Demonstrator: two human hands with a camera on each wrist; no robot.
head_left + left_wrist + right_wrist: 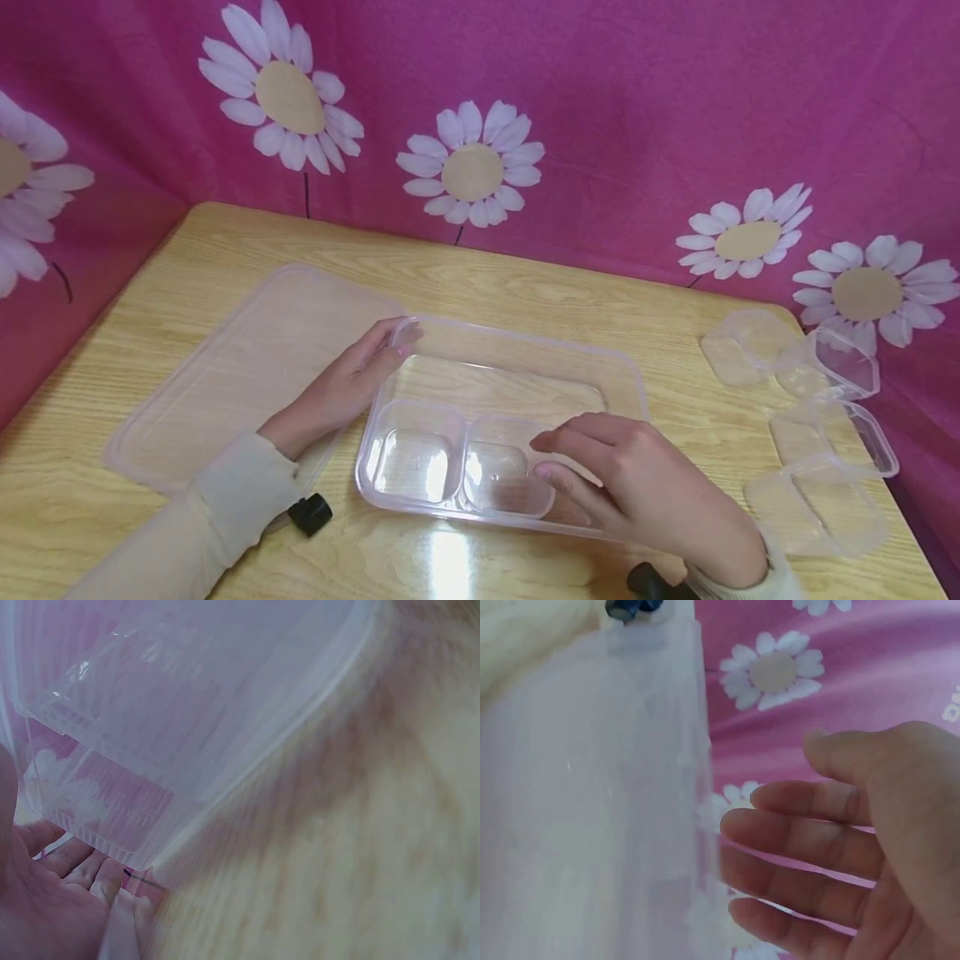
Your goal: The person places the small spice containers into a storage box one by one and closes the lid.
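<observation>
A large clear plastic food container [517, 340] stands on the wooden table, with two small clear plastic cups side by side in its front left part: the left cup [420, 412] and the right cup [504, 429]. My left hand [341, 396] grips the large container's rim at the far left corner; in the left wrist view its fingers [71, 862] lie against the container's outside. Over the right cup hovers my right hand [633, 479], its fingers loosely bent and apart from the thumb, holding nothing. The right wrist view shows those fingers [802, 832] beside a translucent wall.
A flat translucent lid [247, 375] lies on the table at the left, partly under my left forearm. Several more small clear cups [817, 508] stand near the right table edge. A pink cloth with daisies [600, 125] hangs behind the table [540, 279].
</observation>
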